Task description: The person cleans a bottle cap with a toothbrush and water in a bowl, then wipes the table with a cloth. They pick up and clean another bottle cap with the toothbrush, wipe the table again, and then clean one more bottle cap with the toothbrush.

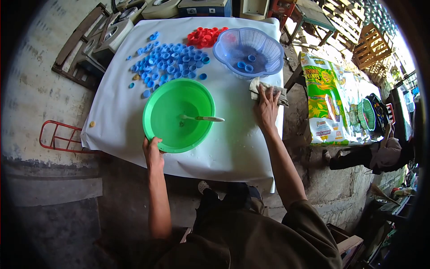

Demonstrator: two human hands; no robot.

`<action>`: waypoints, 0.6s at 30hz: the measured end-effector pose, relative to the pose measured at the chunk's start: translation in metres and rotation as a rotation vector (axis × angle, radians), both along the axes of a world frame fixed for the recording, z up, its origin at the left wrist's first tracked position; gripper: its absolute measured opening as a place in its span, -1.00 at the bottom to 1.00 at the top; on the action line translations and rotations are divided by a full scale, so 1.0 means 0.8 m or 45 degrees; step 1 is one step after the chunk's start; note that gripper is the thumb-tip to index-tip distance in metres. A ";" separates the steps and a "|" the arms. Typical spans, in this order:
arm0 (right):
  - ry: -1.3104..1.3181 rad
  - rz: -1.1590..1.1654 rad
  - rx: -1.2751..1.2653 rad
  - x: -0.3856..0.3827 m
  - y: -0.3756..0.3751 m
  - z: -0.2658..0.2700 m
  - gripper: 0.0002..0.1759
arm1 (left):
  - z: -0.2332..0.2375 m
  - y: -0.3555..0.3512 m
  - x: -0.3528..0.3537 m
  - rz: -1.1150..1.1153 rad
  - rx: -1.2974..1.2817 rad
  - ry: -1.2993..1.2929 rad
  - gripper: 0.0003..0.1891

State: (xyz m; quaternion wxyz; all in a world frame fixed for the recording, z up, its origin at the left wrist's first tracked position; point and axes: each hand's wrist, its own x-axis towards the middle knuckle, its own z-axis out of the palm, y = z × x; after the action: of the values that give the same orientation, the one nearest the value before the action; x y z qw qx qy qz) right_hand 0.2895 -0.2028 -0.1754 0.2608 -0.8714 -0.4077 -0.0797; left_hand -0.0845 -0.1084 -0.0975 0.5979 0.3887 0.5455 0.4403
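My left hand grips the near rim of a green basin, thumb over the edge. A brush with a white handle lies in the basin, its handle end reaching past the right rim. My right hand lies on a folded beige cloth near the table's right edge, fingers stretched over it. Just beyond that hand stands a blue plastic basket with a few blue caps inside. Many loose blue bottle caps are spread behind the basin, beside a pile of red caps.
A white sheet covers the table. To the right is a second table with a printed plastic cover, a person near it. A red metal frame stands at the left, and old appliances line the back.
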 end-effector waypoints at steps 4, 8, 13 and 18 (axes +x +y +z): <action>-0.032 0.310 0.160 -0.070 0.010 0.051 -0.43 | -0.003 0.012 -0.018 -0.025 0.021 0.015 -0.56; -0.066 0.746 0.245 -0.086 0.042 0.073 -0.47 | 0.000 0.026 -0.035 -0.035 0.006 0.008 -0.60; -0.231 1.176 0.206 -0.064 0.089 0.074 -0.50 | 0.005 0.033 -0.050 -0.039 -0.022 0.023 -0.55; -0.201 1.312 0.154 -0.057 0.129 0.062 -0.53 | 0.006 0.036 -0.054 -0.041 -0.038 0.050 -0.48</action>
State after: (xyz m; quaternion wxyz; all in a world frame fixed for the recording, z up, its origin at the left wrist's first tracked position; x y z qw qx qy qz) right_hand 0.2442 -0.0997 -0.1259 0.2846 -0.5326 -0.7965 -0.0300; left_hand -0.1278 -0.0798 -0.0929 0.5997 0.3972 0.5573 0.4148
